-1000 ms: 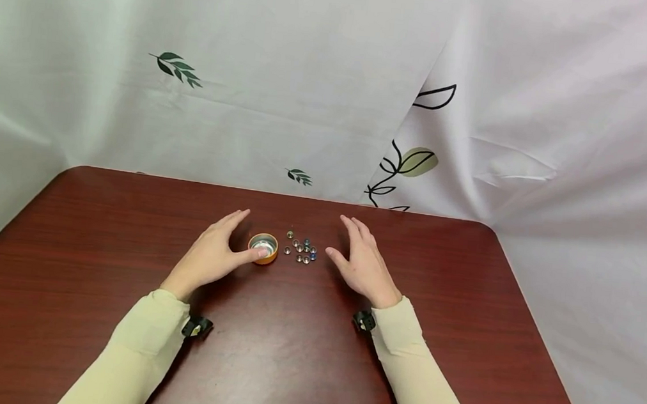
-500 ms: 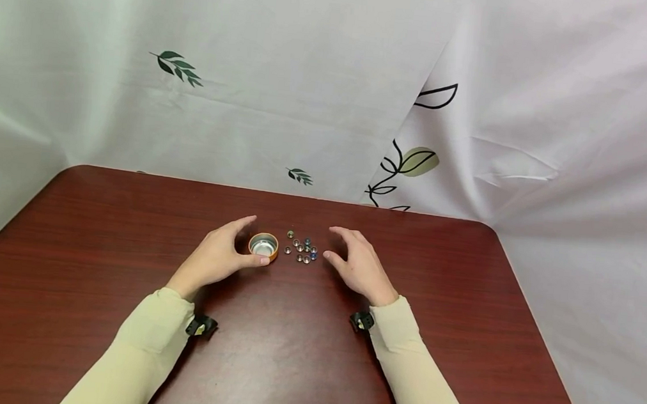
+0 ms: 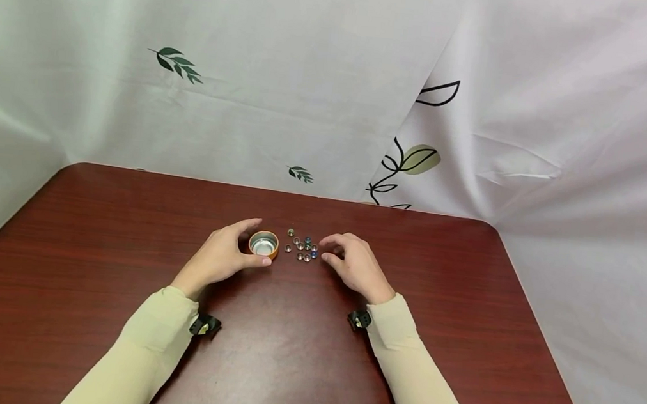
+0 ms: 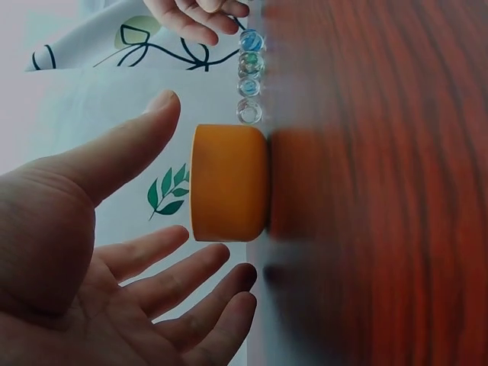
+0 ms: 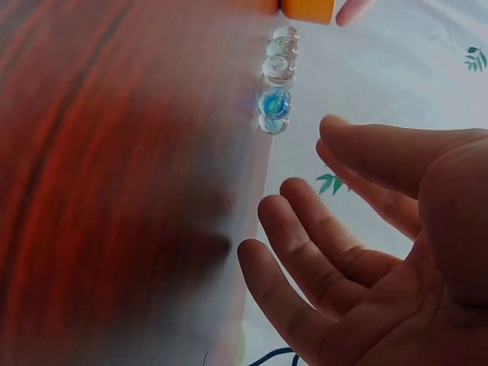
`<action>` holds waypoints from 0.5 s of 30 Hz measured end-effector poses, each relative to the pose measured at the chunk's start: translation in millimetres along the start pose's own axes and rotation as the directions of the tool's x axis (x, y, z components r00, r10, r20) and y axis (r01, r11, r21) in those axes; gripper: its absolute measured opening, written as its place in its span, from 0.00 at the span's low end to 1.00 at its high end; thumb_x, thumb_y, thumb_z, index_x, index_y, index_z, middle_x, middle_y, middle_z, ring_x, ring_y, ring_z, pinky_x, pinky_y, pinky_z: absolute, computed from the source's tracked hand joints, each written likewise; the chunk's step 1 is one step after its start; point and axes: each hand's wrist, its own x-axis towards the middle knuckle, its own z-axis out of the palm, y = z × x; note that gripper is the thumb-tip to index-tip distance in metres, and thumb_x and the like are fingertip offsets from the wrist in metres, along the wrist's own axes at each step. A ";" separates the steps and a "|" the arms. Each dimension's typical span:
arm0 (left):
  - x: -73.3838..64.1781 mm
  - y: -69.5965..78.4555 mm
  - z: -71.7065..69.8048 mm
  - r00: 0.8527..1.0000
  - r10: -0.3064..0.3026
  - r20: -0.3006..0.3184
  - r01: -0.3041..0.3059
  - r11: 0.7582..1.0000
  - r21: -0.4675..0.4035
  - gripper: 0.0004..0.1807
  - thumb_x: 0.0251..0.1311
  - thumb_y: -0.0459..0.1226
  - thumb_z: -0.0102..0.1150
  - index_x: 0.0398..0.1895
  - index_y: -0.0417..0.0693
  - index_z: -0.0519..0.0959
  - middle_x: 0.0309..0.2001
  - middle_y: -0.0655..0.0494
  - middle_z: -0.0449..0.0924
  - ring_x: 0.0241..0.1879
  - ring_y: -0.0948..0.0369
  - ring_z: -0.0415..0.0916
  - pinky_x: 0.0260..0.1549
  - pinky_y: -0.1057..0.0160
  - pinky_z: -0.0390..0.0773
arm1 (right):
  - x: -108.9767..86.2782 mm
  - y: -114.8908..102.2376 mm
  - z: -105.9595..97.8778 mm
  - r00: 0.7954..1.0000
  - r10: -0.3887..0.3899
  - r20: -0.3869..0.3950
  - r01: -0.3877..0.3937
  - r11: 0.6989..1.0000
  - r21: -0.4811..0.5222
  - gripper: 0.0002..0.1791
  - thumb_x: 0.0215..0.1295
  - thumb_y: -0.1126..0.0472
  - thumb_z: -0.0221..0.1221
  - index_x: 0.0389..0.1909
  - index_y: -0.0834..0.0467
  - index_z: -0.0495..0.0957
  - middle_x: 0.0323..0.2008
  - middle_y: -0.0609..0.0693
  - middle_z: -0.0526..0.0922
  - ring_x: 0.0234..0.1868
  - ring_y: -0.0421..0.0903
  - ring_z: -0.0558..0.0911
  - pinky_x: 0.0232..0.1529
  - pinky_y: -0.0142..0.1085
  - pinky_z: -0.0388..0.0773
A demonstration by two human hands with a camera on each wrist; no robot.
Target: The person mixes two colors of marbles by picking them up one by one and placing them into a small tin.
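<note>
A small round tin (image 3: pixel 264 246) with an orange outside and a silvery inside stands upright on the table. My left hand (image 3: pixel 219 256) is spread around its left side. In the left wrist view, a gap shows between the thumb (image 4: pixel 137 145) and the tin's orange wall (image 4: pixel 229 183). Just right of the tin lie several clear glass marbles (image 3: pixel 300 247), some with blue or green inside. My right hand (image 3: pixel 357 266) hovers at their right edge, fingers bent loosely and holding nothing. From the right wrist, a blue marble (image 5: pixel 274 102) appears close beyond the thumb tip.
The dark red-brown wooden table (image 3: pixel 287 353) has rounded far corners. A white cloth (image 3: pixel 286 96) with leaf prints hangs behind it and along both sides. Each wrist wears a small black camera (image 3: pixel 205 326).
My right hand has come left toward the marbles, its fingers bending and thumb and index drawing closer. My left hand has shifted slightly right, its thumb moving from over the tin to its near side.
</note>
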 end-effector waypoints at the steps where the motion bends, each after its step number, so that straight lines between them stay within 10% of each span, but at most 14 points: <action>1: 0.5 -0.2 0.4 1.000 -0.001 -0.001 0.001 1.000 0.004 0.48 0.55 0.47 0.75 0.76 0.43 0.63 0.67 0.40 0.71 0.67 0.43 0.67 0.63 0.40 0.66 | -0.1 0.1 0.1 1.000 -0.003 0.003 0.003 1.000 0.000 0.10 0.67 0.64 0.65 0.48 0.56 0.85 0.42 0.50 0.83 0.42 0.45 0.82 0.46 0.41 0.78; 15: 3.4 -0.3 4.5 1.000 -0.012 -0.008 0.012 0.999 0.041 0.46 0.54 0.46 0.76 0.74 0.44 0.66 0.66 0.41 0.73 0.65 0.43 0.69 0.60 0.41 0.69 | 2.9 0.2 1.0 0.998 -0.003 0.058 0.004 1.000 -0.014 0.11 0.67 0.64 0.66 0.49 0.56 0.85 0.38 0.46 0.84 0.38 0.40 0.81 0.43 0.37 0.79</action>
